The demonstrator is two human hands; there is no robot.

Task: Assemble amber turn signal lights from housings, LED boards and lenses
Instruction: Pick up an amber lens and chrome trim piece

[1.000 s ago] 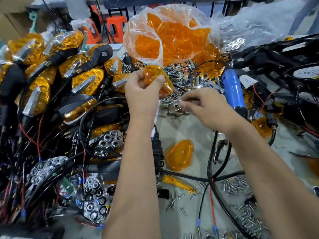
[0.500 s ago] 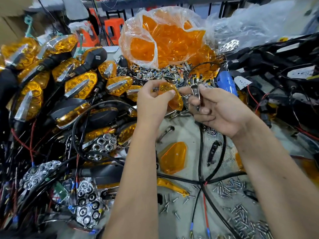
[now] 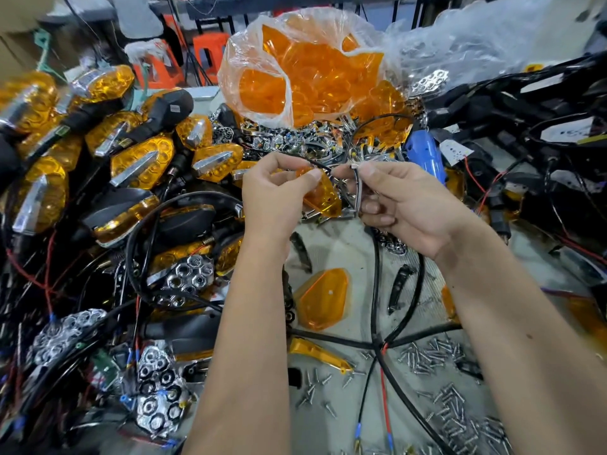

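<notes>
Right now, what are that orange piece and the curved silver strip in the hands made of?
The orange lens, held by the left hand, looks like glossy see-through plastic: light passes through. The curved silver strip, pinched by the right hand, shines mirror-like, chromed plastic or metal.

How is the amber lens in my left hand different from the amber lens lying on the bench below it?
The held lens is up in the air, pinched by the left hand; the loose lens lies on the bench, touched by neither hand. The held lens is partly hidden behind fingers and a chrome strip in the right hand; the loose lens shows its whole outline. Both are translucent amber.
</notes>
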